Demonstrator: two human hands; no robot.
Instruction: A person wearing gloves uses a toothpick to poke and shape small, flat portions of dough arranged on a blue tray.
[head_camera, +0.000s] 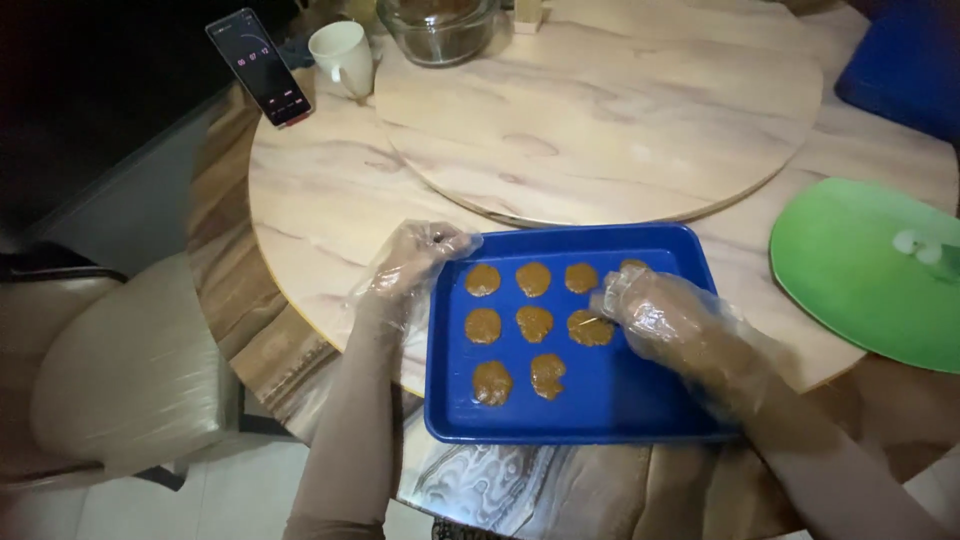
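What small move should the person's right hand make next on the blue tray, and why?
Probably lift the right hand off the brown dough patty it is pressing and shift toward the bare lower right of the blue tray. The rows hold three or more patties, the bottom row only two, so that space is open. The left hand steadies the tray's corner.

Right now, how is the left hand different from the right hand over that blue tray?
The left hand grips the top left corner of the blue tray, at its rim; the right hand reaches over the tray's inside. The left hand touches no dough; the right hand's fingertips sit at a brown dough patty in the middle row. Both wear clear plastic gloves and long sleeves.
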